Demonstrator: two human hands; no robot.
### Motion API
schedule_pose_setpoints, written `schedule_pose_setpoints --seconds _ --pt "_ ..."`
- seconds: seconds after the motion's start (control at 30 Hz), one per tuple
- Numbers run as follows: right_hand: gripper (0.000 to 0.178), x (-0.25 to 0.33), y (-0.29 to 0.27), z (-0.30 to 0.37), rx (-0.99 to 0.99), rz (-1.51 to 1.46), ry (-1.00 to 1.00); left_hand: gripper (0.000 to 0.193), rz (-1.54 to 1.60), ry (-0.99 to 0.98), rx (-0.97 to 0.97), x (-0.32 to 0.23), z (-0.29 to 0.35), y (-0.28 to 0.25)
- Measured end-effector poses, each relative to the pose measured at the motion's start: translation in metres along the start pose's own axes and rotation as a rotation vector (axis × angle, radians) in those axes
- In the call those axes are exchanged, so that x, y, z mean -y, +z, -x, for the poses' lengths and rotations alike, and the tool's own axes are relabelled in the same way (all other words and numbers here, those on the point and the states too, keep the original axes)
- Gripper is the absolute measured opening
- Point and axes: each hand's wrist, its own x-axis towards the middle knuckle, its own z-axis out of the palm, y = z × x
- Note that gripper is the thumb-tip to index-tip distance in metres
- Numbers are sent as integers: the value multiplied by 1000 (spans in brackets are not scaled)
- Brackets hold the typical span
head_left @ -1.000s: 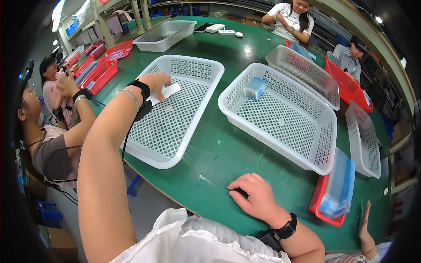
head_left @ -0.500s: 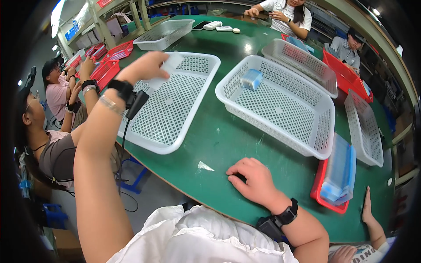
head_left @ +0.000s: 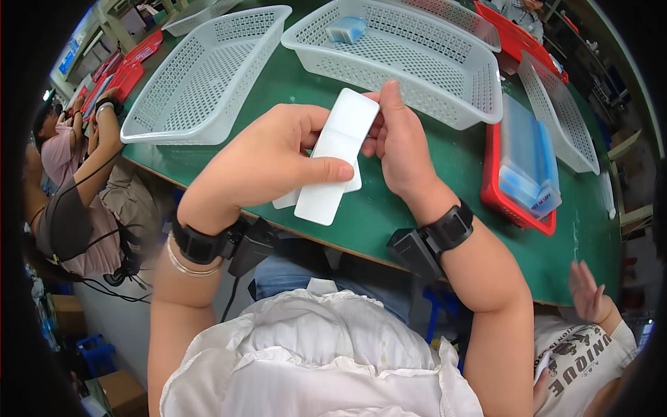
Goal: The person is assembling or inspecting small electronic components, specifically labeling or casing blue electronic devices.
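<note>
My left hand (head_left: 267, 156) is closed on a flat white plastic strip (head_left: 342, 132) with rounded corners, its thumb pressed across the face. Beneath that strip, a second white piece (head_left: 285, 200) sticks out at an angle on both sides. My right hand (head_left: 406, 142) is at the strip's upper right edge, thumb raised and apart from the fingers. Its fingertips are partly hidden behind the strip and seem to touch it. Both hands are above the green table (head_left: 389, 222), near its front edge.
A white mesh basket (head_left: 208, 128) stands at left, another (head_left: 417, 94) beyond my hands with a blue-and-white stack (head_left: 346, 30) inside. At right, a red tray (head_left: 492, 181) holds clear-and-blue packs (head_left: 528, 156) beside a narrow basket (head_left: 556, 104). Another person's hand (head_left: 587, 292) is at lower right.
My left hand has come from over the left basket to in front of me with the white pieces. My right hand has risen off the table to meet it. The view has tipped downward.
</note>
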Motion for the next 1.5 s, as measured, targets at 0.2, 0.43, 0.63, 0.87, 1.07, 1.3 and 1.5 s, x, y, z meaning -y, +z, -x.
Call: schedule_pose_setpoints --seconds 0.2,0.43,0.63,0.87,1.07,1.3,1.5 --pt "41 13 -9 11 248 251 -125 35 60 -62 -83 44 -6 17" --pt "47 11 -8 8 305 376 -51 42 154 -23 -164 54 -3 19" --pt "46 5 -4 7 19 298 -150 50 616 68 -184 69 0 5" --pt "34 -10 0 10 80 605 -235 58 539 145 -276 71 -5 16" --pt "25 -11 3 10 112 709 -322 54 136 240 -394 78 -12 25" --pt "20 -12 5 13 97 714 -386 60 -335 462 -605 70 -15 23" --pt "18 1 7 14 96 524 -105 68 -409 555 -496 60 -12 13"
